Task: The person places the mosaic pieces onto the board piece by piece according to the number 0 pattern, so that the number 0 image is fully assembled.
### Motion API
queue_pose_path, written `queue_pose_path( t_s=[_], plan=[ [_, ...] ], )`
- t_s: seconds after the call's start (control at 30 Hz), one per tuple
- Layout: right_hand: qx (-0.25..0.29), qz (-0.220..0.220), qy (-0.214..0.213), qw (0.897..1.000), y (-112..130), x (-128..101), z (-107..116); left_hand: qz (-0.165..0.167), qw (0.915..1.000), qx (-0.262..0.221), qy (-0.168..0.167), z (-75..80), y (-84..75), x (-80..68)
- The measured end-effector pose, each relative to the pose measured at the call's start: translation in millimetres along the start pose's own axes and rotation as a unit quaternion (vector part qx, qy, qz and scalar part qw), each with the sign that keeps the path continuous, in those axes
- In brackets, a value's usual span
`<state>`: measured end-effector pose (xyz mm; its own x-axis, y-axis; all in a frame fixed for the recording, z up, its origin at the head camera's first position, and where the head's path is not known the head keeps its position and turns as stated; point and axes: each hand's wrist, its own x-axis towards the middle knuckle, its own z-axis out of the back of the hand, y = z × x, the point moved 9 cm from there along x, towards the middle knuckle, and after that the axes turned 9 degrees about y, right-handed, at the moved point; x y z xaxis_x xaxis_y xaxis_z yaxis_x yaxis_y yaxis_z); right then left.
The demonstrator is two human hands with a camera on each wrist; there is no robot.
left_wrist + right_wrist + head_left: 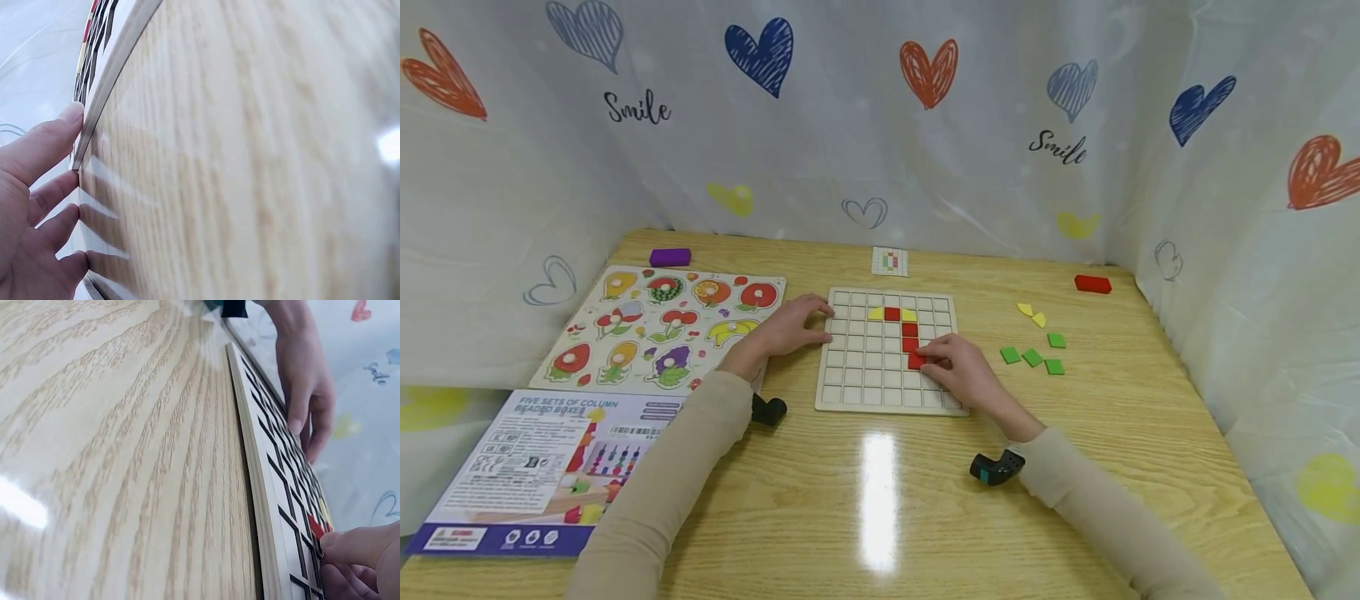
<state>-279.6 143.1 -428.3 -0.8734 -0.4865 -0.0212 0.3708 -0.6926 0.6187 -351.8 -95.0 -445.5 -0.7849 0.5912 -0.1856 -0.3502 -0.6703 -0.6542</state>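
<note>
Head view: one square wooden grid board (880, 400), on the table (820, 500) before the person; set in it, three red tiles (910, 330) and two yellow pieces (876, 314). Left hand (790, 325): fingers apart, touching the board's left edge. Right hand (961, 369): thumb and fingers pinching a fourth red tile (915, 361) over the lower right part of the grid. Right of the board: two loose yellow pieces (1039, 320), four green tiles (1032, 357), one red block (1092, 284). Beyond the board: one pattern card (890, 262). Left: one fruit puzzle (647, 325), one purple block (670, 257), one printed box (512, 475). Left wrist view: thumb against the board's edge, remaining fingers spread; what these press on cannot be told. Right wrist view: the pinched tile at the thumb tip, on the grid's surface; left hand at the far edge.
</note>
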Motion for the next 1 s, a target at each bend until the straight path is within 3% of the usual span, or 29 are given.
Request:
queue_pose_path(
  t_s=[0.3,0.53,1.0],
  plan=[
    [0.001,-0.015,0.005,1.0,0.8,1.8,-6.5,-0.002,1.0,0.001,0.0,-0.4,-0.7,0.4],
    [-0.014,-0.004,-0.001,1.0,2.5,3.2,-9.0,0.0,1.0,0.003,-0.002,0.3,-1.8,-1.4],
    [0.006,0.002,-0.015,1.0,-0.6,-0.9,-8.9,-0.003,1.0,0.004,-0.003,-0.6,-3.5,-1.9]
  ],
)
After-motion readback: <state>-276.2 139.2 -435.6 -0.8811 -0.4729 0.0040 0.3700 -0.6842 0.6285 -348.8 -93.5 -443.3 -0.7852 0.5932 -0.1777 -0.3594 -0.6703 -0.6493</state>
